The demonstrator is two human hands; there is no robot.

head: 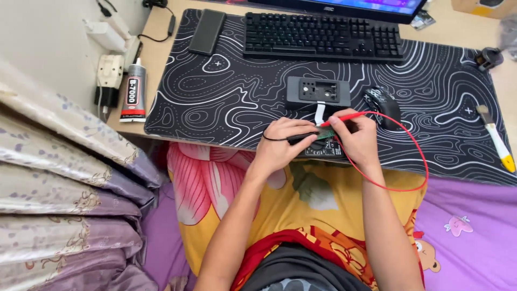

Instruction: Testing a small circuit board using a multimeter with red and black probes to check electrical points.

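Observation:
At the near edge of the black patterned desk mat (226, 102), my left hand (283, 144) grips a black probe with a black wire looping off it. My right hand (358, 137) grips a red probe (344, 117) whose red wire (417, 156) curves out to the right and back under my forearm. Both probe tips meet over a small dark circuit board (325, 146) lying between my hands. Just beyond it sits a dark grey opened device housing (318, 90) with a white ribbon strip (320, 112) running down toward the board.
A black keyboard (323, 35) and monitor base stand at the back, a black phone (207, 31) at the back left, a black mouse (383, 103) right of the housing. A glue tube (133, 91) and plugs lie left, a brush (496, 137) right. Patterned bedding lies below.

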